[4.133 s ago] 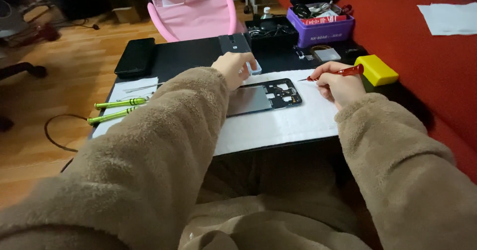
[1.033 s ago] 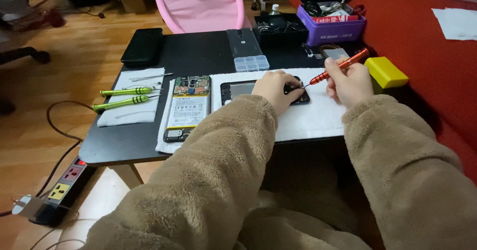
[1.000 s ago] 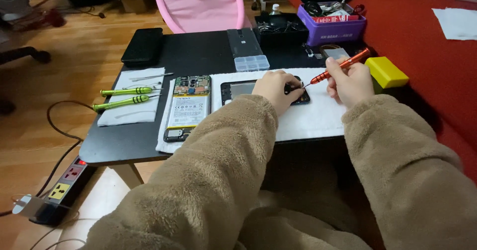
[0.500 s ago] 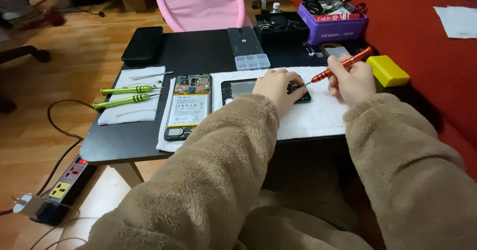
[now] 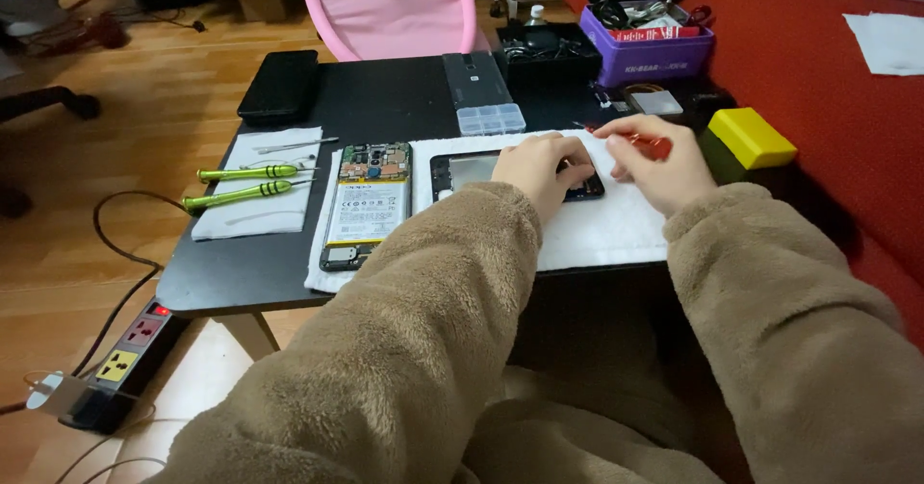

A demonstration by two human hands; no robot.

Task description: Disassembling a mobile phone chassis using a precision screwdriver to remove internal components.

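An opened phone body (image 5: 368,205) with a yellow-labelled battery lies on a white cloth (image 5: 606,229) on the black table (image 5: 385,104). To its right lies a dark phone frame (image 5: 476,171). My left hand (image 5: 541,168) rests on that frame and presses it down. My right hand (image 5: 654,162) holds a red-handled screwdriver (image 5: 643,141), its tip pointing left and away over the cloth's far edge.
Two green screwdrivers (image 5: 245,184) lie on a white sheet at the left. A black phone (image 5: 279,85), a clear parts box (image 5: 491,118), a purple box (image 5: 647,51), a yellow block (image 5: 753,138) and a pink chair (image 5: 390,12) surround the work. A power strip (image 5: 125,359) lies on the floor.
The right hand has lowered and turned the red screwdriver, from pointing up-right to lying flatter with its tip to the left. The left hand stays on the frame.
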